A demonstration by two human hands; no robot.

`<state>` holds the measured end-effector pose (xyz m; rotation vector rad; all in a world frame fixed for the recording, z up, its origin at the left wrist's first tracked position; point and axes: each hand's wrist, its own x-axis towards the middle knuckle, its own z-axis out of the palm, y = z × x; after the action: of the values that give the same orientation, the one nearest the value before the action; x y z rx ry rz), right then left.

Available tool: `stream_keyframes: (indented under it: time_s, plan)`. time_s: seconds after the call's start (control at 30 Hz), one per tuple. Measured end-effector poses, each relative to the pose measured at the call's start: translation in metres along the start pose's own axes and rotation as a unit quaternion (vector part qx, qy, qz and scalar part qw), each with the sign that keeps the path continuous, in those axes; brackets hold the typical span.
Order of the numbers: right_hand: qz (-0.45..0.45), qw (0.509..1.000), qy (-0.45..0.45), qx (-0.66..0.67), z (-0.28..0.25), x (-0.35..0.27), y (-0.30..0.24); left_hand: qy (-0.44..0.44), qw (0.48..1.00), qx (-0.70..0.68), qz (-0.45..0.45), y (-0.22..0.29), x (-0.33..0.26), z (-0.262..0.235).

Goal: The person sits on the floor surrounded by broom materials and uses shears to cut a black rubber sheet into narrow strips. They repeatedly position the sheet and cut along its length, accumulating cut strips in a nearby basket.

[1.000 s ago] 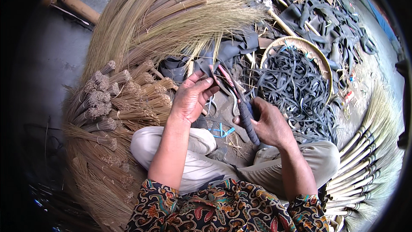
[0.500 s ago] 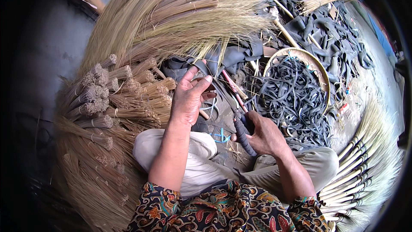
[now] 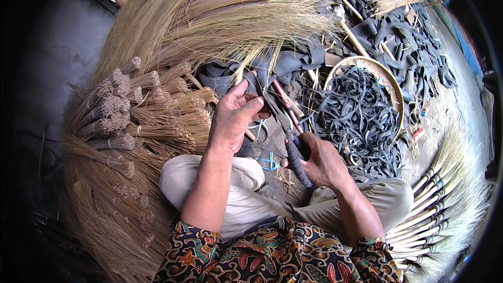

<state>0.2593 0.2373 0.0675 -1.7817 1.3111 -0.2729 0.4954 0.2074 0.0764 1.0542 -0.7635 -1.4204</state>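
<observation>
A pair of large scissors (image 3: 292, 152) with dark-wrapped handles is gripped in my right hand (image 3: 324, 163), over my crossed legs. Its blades point up and away, toward the fingers of my left hand (image 3: 234, 113). Between thumb and fingers, that left hand pinches a dark strip of rubber (image 3: 254, 82), which runs along the blades. How far the blades stand apart is hard to make out. Below the blades lies a tangle of light blue string (image 3: 271, 162) on the floor.
A round woven basket (image 3: 390, 81) heaped with cut black rubber strips (image 3: 356, 110) stands at right. Beyond it lie rubber sheets (image 3: 419, 55). Bundled straw (image 3: 209, 26) spreads at far left, tied stalks (image 3: 173, 110) at left. Finished brooms (image 3: 427, 215) fan out at lower right.
My left hand has shifted slightly right, nearer the scissors, with the rubber strip still pinched. My right hand keeps its hold on the scissors and has barely moved. The view has tilted a little.
</observation>
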Motion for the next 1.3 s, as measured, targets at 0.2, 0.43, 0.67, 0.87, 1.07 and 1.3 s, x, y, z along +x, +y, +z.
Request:
stream_keyframes:
  time_s: [0.2,0.43,0.67,0.87,1.07,1.3]
  plan:
    - [0.008,0.999,0.025,0.029,-0.002,-0.004,-0.006,0.001,0.999,0.038,-0.006,-0.002,0.002,0.000]
    - [0.016,0.999,0.013,0.037,-0.002,-0.006,-0.006,0.015,0.998,0.064,-0.014,-0.001,0.003,-0.003]
    - [-0.025,0.996,0.083,0.002,0.005,-0.007,-0.009,0.004,0.990,0.128,-0.050,-0.001,-0.003,0.002]
    - [0.037,0.999,0.009,0.004,-0.004,-0.009,-0.012,-0.007,0.991,0.127,-0.051,0.003,-0.002,0.001]
    - [-0.002,0.996,0.091,-0.024,0.007,-0.006,-0.010,-0.028,0.986,0.141,-0.084,-0.003,-0.010,0.009]
    - [0.026,0.994,0.067,0.084,0.006,-0.007,-0.008,-0.061,0.994,0.050,-0.075,-0.007,-0.001,0.006]
